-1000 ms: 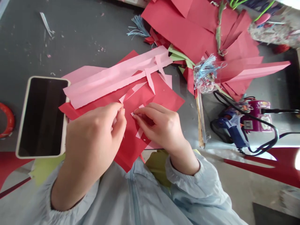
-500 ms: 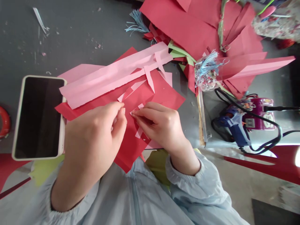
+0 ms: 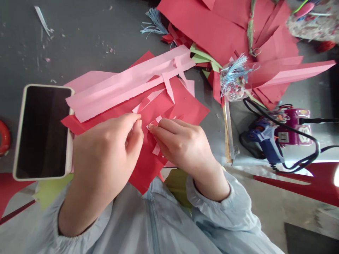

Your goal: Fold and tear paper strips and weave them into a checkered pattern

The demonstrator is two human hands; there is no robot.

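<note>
So my right hand point(image 3: 182, 146) has its fingers pinched on the corner of a small pink and red paper piece point(image 3: 156, 149), which sits over the red paper point(image 3: 194, 107) right in front of me. Left hand point(image 3: 106, 151) is just beside it, thumb and index tips drawn close; can't tell if they're clamped on anything, since whatever's between them is hidden.

Up past my hands there's a long folded pink sheet point(image 3: 116, 86) lying slantwise over the red stuff, with a couple of narrow pink strips point(image 3: 168, 88) hanging off its near edge. My phone point(image 3: 43, 132), screen dark, is on the left, with the pink and red sheets reaching its edge, and a red ring point(image 3: 4, 138) is further left.

Off to the right on the tabletop point(image 3: 79, 31): a clear bag of beads point(image 3: 235, 90) with a blue tassel point(image 3: 236, 72) on it, a blue glue gun point(image 3: 268, 143) by a purple box point(image 3: 298, 127), plus a big red paper pile point(image 3: 212, 30) farther back.
</note>
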